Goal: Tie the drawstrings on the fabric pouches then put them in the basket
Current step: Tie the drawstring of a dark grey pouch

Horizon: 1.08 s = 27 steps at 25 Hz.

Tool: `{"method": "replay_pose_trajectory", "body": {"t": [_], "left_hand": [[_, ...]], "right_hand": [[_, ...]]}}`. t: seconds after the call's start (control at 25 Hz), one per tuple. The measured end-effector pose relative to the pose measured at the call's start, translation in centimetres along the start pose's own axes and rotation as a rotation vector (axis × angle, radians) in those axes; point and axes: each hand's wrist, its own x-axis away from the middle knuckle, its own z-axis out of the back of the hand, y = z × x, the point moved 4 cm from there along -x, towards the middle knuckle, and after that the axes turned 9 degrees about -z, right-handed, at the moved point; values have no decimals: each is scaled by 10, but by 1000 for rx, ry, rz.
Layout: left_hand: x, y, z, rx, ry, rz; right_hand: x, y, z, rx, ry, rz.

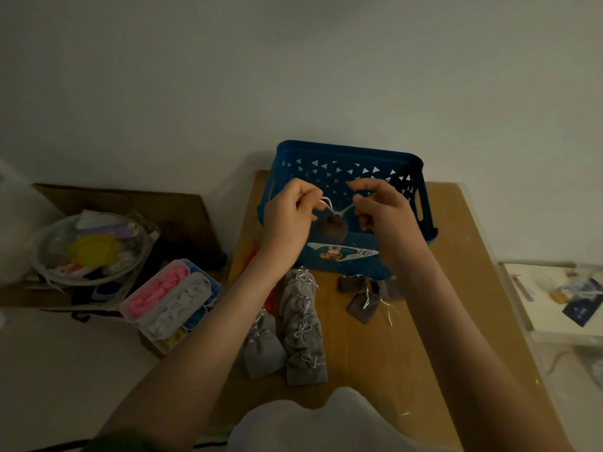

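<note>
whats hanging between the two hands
In the head view, a white drawstring stretches between the left hand and right hand, with a grey pouch dangling below.

Blue basket [346,158] with triangle cutouts, grey pouches [301,324] with white drawstrings [329,203], tan table [456,256].

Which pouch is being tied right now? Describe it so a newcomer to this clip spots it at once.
Start at the blue basket at the far end of the wooden table. In front of it, the left hand and right hand pull white strings. The pouch hangs between them, the only one lifted off the table.
</note>
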Motion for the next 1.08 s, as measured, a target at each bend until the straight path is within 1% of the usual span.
{"method": "replay_pose_trajectory", "body": {"t": [0.08, 0.2, 0.28, 0.36, 0.56, 0.64, 0.72, 0.84, 0.92, 1.08], "left_hand": [[0, 1, 1, 14, -20, -9], [-2, 11, -3, 32, -106, -71], [-4, 16, -3, 29, -139, -106], [-7, 21, 1, 27, -129, -132], [-10, 25, 11, -61, -86, -205], [-10, 17, 15, -103, -71, -197], [-9, 10, 14, -135, -59, -210], [-7, 14, 5, -121, -25, -272], [-6, 18, -1, -80, -5, -298], [-5, 17, -7, 15, -55, -225]], "right_hand": [[-2, 0, 3, 0, 4, -12], [4, 0, -13, 108, -142, 40], [6, 0, -22, 173, -201, 104], [5, 0, -24, 197, -226, 134], [4, 4, -23, 269, -355, 117], [4, 3, -19, 281, -352, 115], [3, 2, -15, 235, -344, 140], [2, 0, -16, 82, -338, 210], [2, -3, -17, -21, -300, 259], [3, -7, -18, -83, -188, 330]]}}
